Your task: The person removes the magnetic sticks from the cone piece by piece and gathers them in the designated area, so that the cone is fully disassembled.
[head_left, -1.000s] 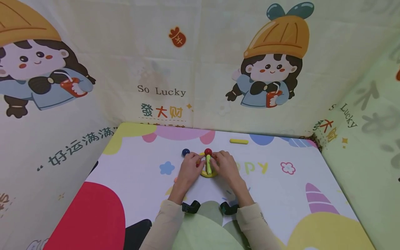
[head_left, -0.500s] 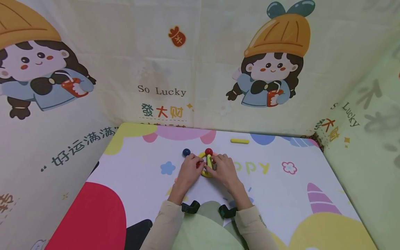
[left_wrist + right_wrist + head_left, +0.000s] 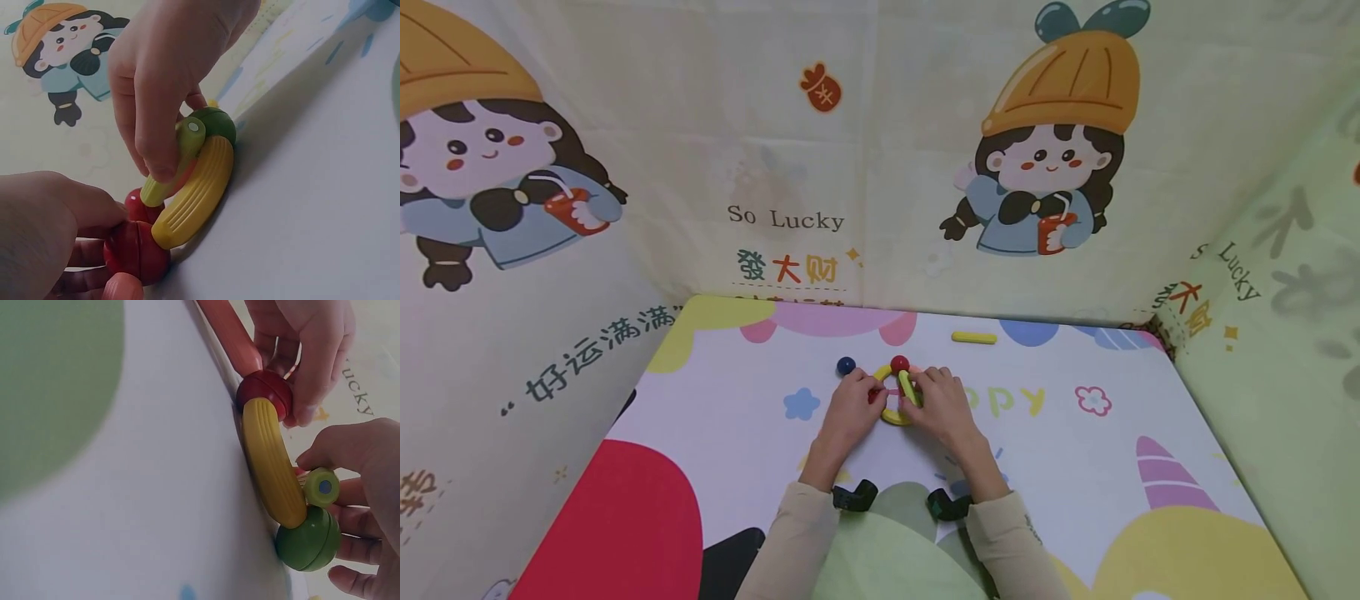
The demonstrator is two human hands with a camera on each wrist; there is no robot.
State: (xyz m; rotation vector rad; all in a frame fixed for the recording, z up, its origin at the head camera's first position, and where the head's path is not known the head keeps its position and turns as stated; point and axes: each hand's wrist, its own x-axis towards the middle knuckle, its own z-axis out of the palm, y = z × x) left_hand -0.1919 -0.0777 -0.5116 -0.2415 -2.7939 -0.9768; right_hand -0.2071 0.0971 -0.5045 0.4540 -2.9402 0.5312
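Note:
Between the hands, a ring of curved sticks and balls lies on the table in the head view. My left hand (image 3: 852,410) pinches a red ball (image 3: 135,251) at the ring's left. A ribbed yellow curved stick (image 3: 270,464) runs from that ball to a green ball (image 3: 309,539). My right hand (image 3: 947,410) pinches a light-green stick (image 3: 177,164) beside the green ball. Its far end touches or nearly touches another red ball (image 3: 899,363) at the back. A salmon stick (image 3: 232,336) leaves the left red ball. Fingers hide part of the ring.
A dark blue ball (image 3: 846,366) lies just beyond the left hand. Farther back to the right is a straight yellow stick (image 3: 973,337). The patterned table (image 3: 1060,467) meets a printed cloth wall (image 3: 895,275) behind.
The light-green stick's near end has swung right, from upright over the ring's middle to slanted along its right side, with the right hand. The left hand stays nearly in place.

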